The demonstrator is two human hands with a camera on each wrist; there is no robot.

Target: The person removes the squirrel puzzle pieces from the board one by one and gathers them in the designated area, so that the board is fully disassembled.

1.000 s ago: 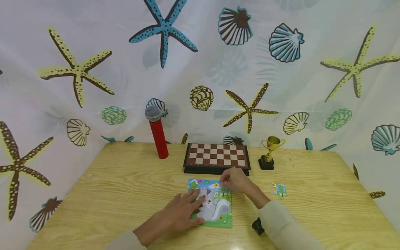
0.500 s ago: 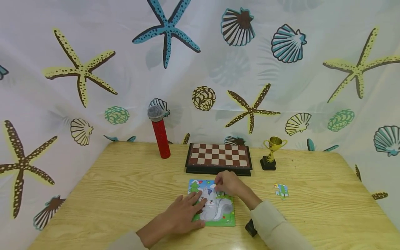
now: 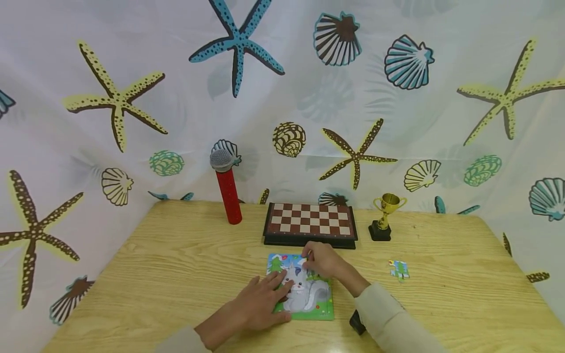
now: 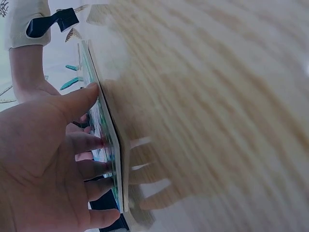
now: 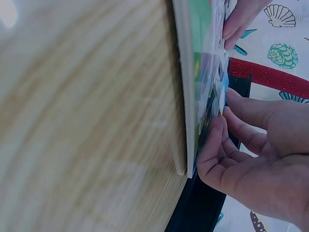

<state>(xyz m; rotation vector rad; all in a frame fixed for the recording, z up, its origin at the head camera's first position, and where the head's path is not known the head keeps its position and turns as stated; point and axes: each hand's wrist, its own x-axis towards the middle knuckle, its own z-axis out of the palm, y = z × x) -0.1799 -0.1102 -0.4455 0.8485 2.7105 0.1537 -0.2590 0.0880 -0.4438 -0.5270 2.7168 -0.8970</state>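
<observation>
A jigsaw puzzle (image 3: 304,300) with a grey squirrel picture lies flat in its tray on the wooden table. My left hand (image 3: 261,302) rests spread over its left part, fingers straight, the thumb near the lower edge. In the left wrist view, the fingertips of that left hand (image 4: 46,154) touch the puzzle's surface. At the puzzle's upper right, my right hand (image 3: 324,261) works with bent fingers. The right wrist view shows its thumb and fingers pinching a small blue-and-white puzzle piece (image 5: 222,101), right at the puzzle's surface. The fingers partly hide that piece.
A couple of joined loose pieces (image 3: 399,269) lie right of the puzzle. Behind it stands a folded chessboard (image 3: 310,220), between a red microphone (image 3: 228,196) and a gold trophy cup (image 3: 385,215). A patterned curtain (image 3: 265,98) hangs behind the table.
My right hand has moved left over the puzzle's top part, then stays nearly still. My left hand keeps its place on the puzzle. The head view has shifted slightly.
</observation>
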